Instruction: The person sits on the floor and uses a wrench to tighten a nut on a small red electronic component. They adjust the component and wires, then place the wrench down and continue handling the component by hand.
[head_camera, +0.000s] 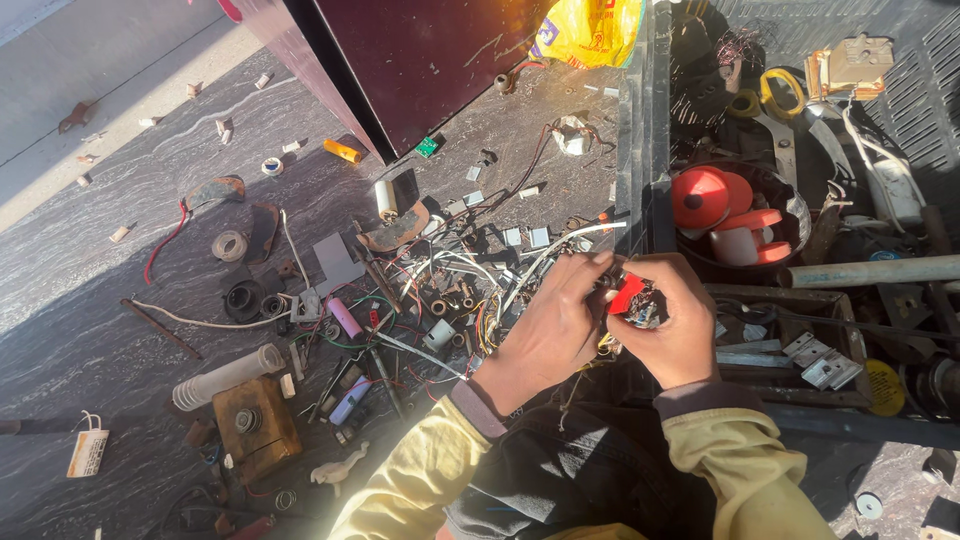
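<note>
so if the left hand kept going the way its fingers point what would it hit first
The left hand points right, so it would first meet the small red part pinched in the right hand, though depth is hard to judge.

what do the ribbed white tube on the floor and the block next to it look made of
Ribbed white tube: probably plastic, judging by its even moulded ridges and matte white surface. Block: looks like wood, brown and worn, with a round metal-looking fitting on top; the grain is too blurred to be sure.
</note>
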